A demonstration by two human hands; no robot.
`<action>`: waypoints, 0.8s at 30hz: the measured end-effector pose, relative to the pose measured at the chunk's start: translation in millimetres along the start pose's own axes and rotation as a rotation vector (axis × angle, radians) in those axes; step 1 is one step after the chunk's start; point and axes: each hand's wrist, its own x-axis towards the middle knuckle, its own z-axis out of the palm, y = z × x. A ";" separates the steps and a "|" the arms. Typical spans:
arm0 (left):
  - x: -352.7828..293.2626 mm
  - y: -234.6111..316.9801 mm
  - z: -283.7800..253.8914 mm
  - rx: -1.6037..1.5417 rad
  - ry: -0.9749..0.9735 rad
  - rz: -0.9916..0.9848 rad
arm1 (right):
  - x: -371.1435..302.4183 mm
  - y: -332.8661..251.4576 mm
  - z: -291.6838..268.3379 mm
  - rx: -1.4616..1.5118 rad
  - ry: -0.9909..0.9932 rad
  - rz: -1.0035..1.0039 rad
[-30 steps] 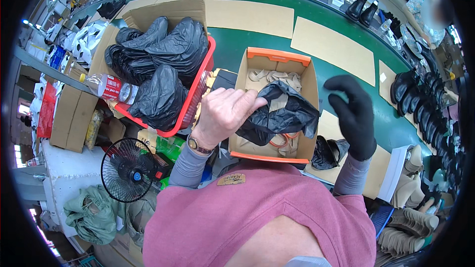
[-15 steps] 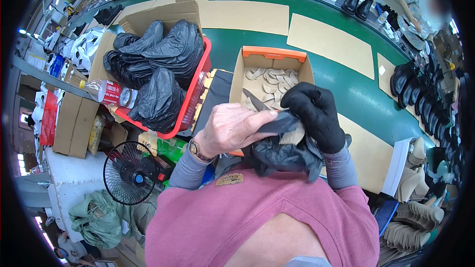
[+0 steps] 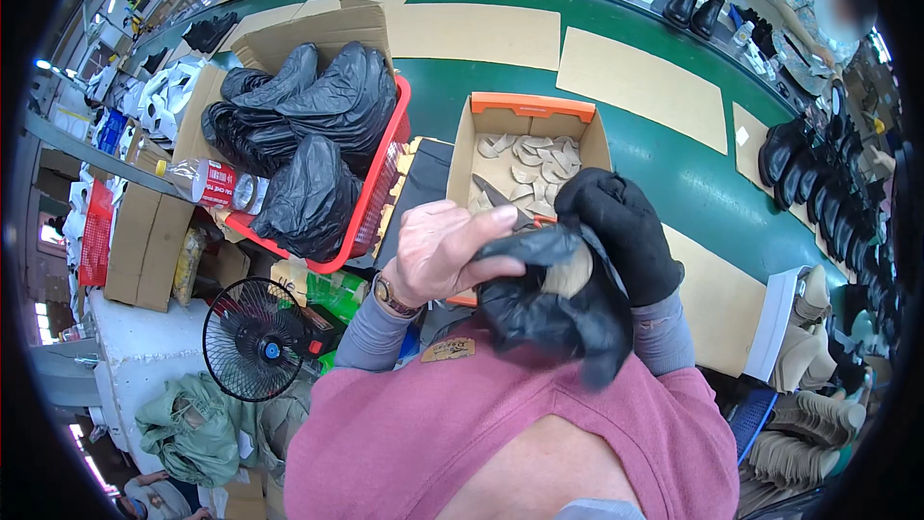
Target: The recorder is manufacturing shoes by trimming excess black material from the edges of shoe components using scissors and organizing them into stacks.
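Close to my chest, both hands hold a soft, crinkled black shoe upper (image 3: 553, 318). Inside its opening shows a beige curved piece (image 3: 570, 273). My bare left hand (image 3: 438, 255) has its thumb and forefinger either side of the raised flap, some way apart at the tips. My right hand (image 3: 621, 231), in a black glove, is closed round the far right edge. Just beyond the hands stands a cardboard box (image 3: 604, 144) with an orange rim, holding several beige crescent-shaped pieces (image 3: 525, 173). A pair of scissors (image 3: 491, 191) lies in it, the handles partly covered.
To the left, a red basket (image 3: 399, 125) holds a carton of stacked black uppers (image 3: 337, 106) and a plastic bottle (image 3: 217, 183). A black fan (image 3: 252, 337) stands nearer. Cardboard sheets (image 3: 640, 87) lie on the green bench (image 3: 443, 82). Black shoes (image 3: 808, 173) line the right.
My left forefinger has lifted away from the thumb, and the flap stands wider, showing more of the beige piece. The shoe upper and my gloved right hand have shifted slightly.
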 end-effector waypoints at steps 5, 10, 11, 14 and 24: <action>-3.6 0.4 -0.4 -0.021 -0.036 0.057 | -2.6 0.8 7.7 0.267 -0.013 0.253; -0.5 5.0 -7.8 0.195 -0.084 -0.028 | -16.3 -31.1 12.9 0.485 0.186 0.136; -2.6 4.8 -5.6 0.198 -0.084 -0.034 | -17.0 -39.1 13.5 0.260 0.150 0.149; -7.0 3.0 1.6 0.142 0.057 -0.042 | -19.6 -32.1 7.2 0.028 0.141 0.196; 2.0 5.9 3.3 -0.063 -0.139 0.116 | -5.0 2.8 10.2 -0.340 -0.057 -0.208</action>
